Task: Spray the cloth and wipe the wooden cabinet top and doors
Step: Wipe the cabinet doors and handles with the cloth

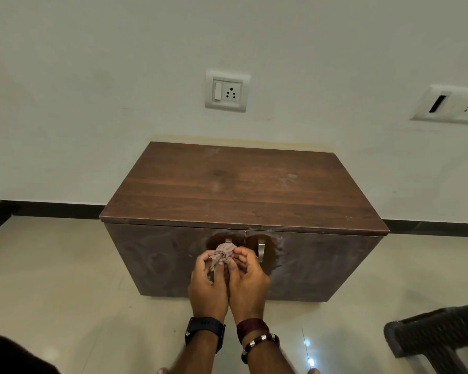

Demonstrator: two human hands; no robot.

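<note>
A low dark wooden cabinet [243, 184] stands against the wall, its top bare and faintly smudged. Its two doors [160, 260] show dusty streaks and a darker wet patch around the metal handles [261, 251]. A small crumpled patterned cloth [223, 255] is bunched in front of the left door's handle. My left hand [207, 287] and my right hand [247, 282] are side by side, both with fingers curled round the cloth. No spray bottle is in view.
A glossy beige tiled floor [65, 279] surrounds the cabinet. A dark plastic chair [441, 338] juts in at the lower right. Wall sockets [227, 90] sit above the cabinet and at the right edge. A dark shape fills the lower left corner.
</note>
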